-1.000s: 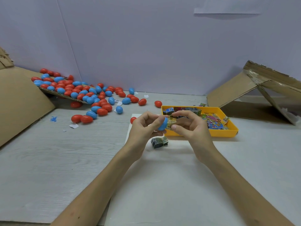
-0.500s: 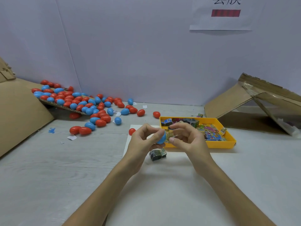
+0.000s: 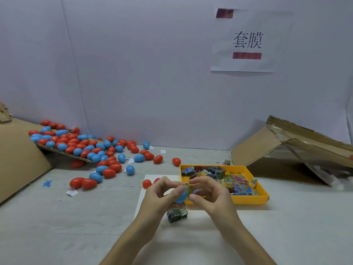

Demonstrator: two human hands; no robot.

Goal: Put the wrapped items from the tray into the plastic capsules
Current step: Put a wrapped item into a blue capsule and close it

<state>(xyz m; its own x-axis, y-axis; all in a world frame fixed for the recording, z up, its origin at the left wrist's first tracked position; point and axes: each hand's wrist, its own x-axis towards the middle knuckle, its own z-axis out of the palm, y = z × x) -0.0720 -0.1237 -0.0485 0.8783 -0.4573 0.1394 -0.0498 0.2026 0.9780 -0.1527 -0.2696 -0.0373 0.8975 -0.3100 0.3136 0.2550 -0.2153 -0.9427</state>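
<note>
One wrapped item point(image 3: 189, 188) between right hand point(image 3: 214, 197) fingertips, against left hand's point(image 3: 157, 197) capsule point(image 3: 181, 196)

blue capsule point(image 3: 181, 196) half hidden behind left hand point(image 3: 158, 197), wrapper point(image 3: 189, 188) print too small to read, red bars point(image 3: 247, 55) on wall sheet point(image 3: 267, 25) blurred, cardboard box point(image 3: 313, 148) cut off at right edge
</note>
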